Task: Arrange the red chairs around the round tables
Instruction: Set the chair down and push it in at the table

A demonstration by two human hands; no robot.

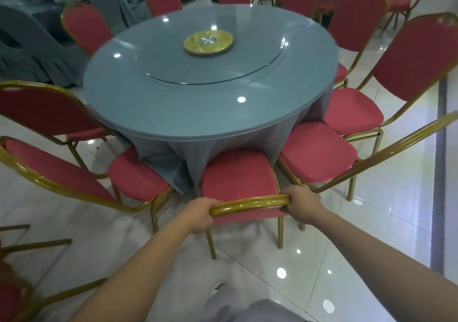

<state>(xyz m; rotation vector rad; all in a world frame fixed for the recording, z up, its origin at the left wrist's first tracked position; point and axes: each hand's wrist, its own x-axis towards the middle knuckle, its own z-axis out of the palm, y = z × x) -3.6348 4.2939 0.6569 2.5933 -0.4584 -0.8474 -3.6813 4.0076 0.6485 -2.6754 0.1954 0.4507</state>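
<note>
Red chair, gold frame, lower centre, seat at round table edge.
Left hand and right hand each curled around its top rail; neighbouring red chairs either side.

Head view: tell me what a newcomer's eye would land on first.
The big blue-grey round table fills the middle of the view, with a gold disc at the centre of its glass turntable. Red chairs with gold frames ring it. Nearest the camera, the left hand and right hand grip the top rail of the near chair, whose seat sits close in at the table.
</note>
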